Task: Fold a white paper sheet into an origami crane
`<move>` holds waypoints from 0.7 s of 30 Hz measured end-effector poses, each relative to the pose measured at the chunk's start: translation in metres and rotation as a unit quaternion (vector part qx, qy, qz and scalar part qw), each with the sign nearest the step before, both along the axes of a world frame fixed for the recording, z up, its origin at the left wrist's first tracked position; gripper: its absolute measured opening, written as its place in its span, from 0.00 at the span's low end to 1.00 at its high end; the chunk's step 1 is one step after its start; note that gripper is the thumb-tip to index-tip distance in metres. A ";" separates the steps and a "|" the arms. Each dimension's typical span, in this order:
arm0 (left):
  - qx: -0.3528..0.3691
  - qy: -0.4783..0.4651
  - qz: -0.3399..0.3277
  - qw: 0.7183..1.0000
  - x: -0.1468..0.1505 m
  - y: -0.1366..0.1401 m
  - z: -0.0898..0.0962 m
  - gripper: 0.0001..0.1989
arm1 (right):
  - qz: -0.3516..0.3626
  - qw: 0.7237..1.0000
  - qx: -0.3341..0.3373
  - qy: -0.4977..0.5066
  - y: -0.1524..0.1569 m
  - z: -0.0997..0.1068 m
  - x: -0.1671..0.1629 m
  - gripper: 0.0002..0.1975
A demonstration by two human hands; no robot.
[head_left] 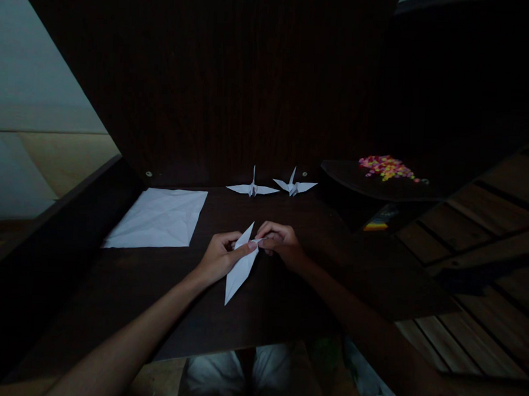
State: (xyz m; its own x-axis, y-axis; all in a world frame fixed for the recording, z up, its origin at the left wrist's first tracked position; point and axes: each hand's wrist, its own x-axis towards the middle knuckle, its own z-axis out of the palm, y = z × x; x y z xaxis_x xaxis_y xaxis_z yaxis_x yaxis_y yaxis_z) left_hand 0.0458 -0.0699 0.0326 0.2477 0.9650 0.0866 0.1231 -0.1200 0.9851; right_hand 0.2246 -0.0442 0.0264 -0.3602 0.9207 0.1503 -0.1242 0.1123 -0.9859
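Observation:
A partly folded white origami paper (241,272) is held above the dark tabletop, its long pointed ends reaching up and down. My left hand (221,255) grips it from the left, thumb pressed across its face. On its right side, my right hand (284,244) pinches a narrow point of the same paper between thumb and fingers. Beyond my hands, two finished paper cranes stand near the back panel: one crane (253,189) with wings spread wide, the other crane (294,188) slightly to its right. A creased white paper sheet (161,216) lies flat to the left.
A small dark shelf (345,177) at the right bears a heap of colourful little pieces (389,167). Below it is an item with a rainbow-striped edge (376,226). A tall dark panel (235,78) rises behind the desk, and a raised side board (64,211) bounds the left.

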 end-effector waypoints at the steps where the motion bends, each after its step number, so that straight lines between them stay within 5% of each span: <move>1: 0.001 0.000 0.000 1.000 0.000 0.000 0.000 0.19 | -0.001 1.000 0.001 0.001 0.000 0.000 0.000 0.06; 21: 0.083 0.075 -0.005 0.994 0.002 -0.005 0.005 0.17 | 0.019 1.000 0.010 -0.023 -0.001 0.000 0.000 0.05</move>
